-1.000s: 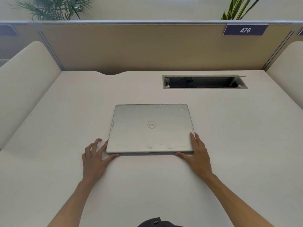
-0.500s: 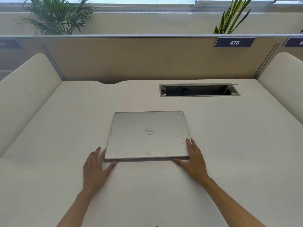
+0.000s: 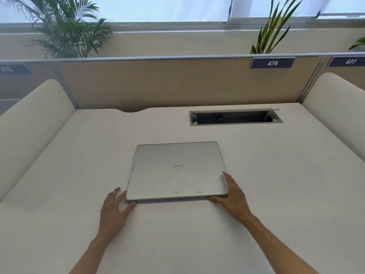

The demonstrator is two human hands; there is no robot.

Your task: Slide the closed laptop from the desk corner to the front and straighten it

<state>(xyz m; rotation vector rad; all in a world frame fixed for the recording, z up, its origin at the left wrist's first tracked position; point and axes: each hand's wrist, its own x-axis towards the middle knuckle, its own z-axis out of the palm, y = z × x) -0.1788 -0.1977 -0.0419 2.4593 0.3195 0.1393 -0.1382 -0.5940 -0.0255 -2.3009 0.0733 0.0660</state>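
The left hand (image 3: 113,211) lies flat and open on the desk (image 3: 286,184), fingers spread, thumb touching the laptop's (image 3: 176,172) near-left corner, gripping nothing. The closed laptop sits mid-desk, well clear of the back corners, its near edge roughly parallel to the desk's front edge. The right hand (image 3: 234,196) is open too, cupped against the near-right corner, thumb on the near edge. The slide looks done and the straightening nearly so; only letting go seems left.
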